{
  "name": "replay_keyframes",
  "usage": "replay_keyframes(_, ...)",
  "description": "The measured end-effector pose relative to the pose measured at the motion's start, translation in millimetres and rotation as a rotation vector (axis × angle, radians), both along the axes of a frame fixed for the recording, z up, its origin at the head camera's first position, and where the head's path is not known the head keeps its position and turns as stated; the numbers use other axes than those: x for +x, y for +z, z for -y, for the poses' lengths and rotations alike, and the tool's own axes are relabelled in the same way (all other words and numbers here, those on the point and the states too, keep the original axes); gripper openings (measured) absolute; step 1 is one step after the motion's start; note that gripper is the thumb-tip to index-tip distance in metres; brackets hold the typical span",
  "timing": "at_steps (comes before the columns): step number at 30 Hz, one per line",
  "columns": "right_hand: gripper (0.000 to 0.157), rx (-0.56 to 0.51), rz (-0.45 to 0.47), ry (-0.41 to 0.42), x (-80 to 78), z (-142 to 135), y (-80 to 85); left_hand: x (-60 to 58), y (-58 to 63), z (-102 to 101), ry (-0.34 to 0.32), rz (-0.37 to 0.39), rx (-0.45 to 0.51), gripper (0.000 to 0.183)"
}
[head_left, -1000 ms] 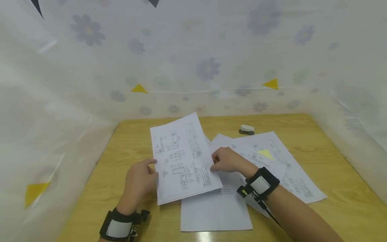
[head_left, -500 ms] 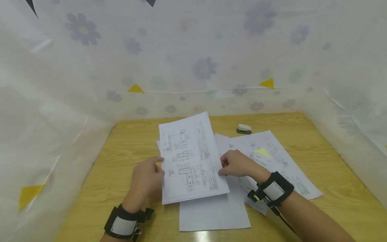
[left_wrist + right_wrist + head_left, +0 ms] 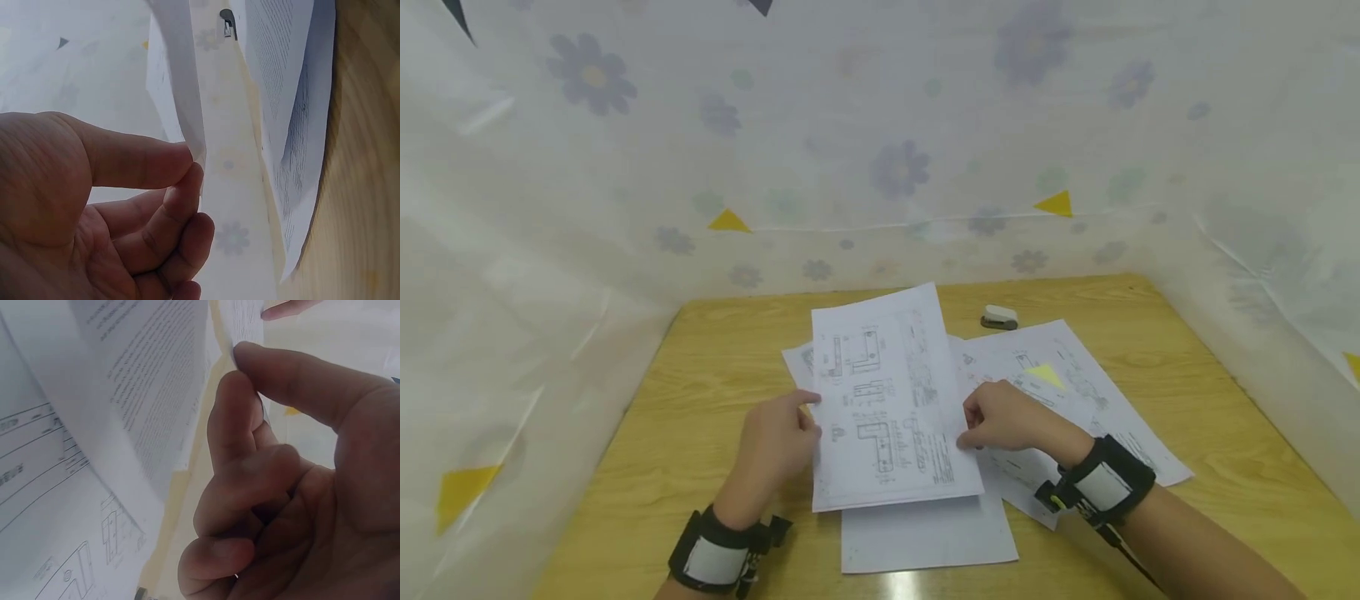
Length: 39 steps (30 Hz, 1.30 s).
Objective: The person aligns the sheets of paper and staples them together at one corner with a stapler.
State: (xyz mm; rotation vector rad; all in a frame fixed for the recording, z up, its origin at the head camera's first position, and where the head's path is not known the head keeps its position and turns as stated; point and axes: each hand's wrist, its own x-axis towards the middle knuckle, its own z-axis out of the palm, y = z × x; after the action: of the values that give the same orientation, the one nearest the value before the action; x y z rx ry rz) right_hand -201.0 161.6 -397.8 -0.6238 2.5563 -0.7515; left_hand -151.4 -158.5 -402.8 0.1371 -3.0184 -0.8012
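Observation:
A printed sheet of paper with technical line drawings is held up above the table, tilted, its lower edge toward me. My left hand pinches its left edge; in the left wrist view the thumb and index fingertip of that hand meet on the paper. At the right edge, my right hand pinches the sheet between thumb and index finger, as the right wrist view shows of the same hand. Whether it is one sheet or more cannot be told. Beneath lie text pages, partly hidden.
More drawing sheets are spread on the right of the wooden table, with a yellow sticky note on them. A small white and grey stapler stands behind. A flowered curtain surrounds the back and sides.
Both hands have carried the held sheet to the right and slightly lower. A corner of a sheet underneath now shows at its left. The stapler and the other papers stay in place.

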Motion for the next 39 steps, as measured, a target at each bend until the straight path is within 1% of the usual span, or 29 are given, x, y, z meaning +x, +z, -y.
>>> replay_keyframes(6, 0.025, -0.001, 0.005, -0.005, 5.0, -9, -2.8, 0.6, 2.5, -9, -0.009, 0.025, 0.015, 0.041)
replay_keyframes(11, 0.026, 0.014, 0.015, -0.013, 9.1, -18, -8.7, 1.0, 1.6, -15, -0.026, 0.053, 0.015, 0.041)
replay_keyframes(16, 0.025, 0.007, 0.031, -0.023, 15.1, -24, -8.8, 3.8, 0.7, -20, -0.039, 0.052, 0.015, 0.040)
replay_keyframes(25, 0.025, 0.027, 0.063, -0.040, 24.5, -30, -15.3, 8.8, -6.6, -25, -0.092, 0.032, 0.002, 0.038)
replay_keyframes(30, 0.026, 0.045, 0.101, -0.058, 29.9, -31, -19.1, 12.4, -10.2, -27, -0.106, 0.063, 0.006, 0.037)
replay_keyframes(34, 0.026, 0.035, 0.098, -0.039, 32.5, -32, -21.5, 14.9, -11.8, -29, -0.109, 0.091, 0.025, 0.038)
replay_keyframes(39, 0.027, 0.017, 0.076, -0.012, 33.3, -35, -25.8, 16.6, -11.8, -31, -0.119, 0.094, 0.024, 0.038)
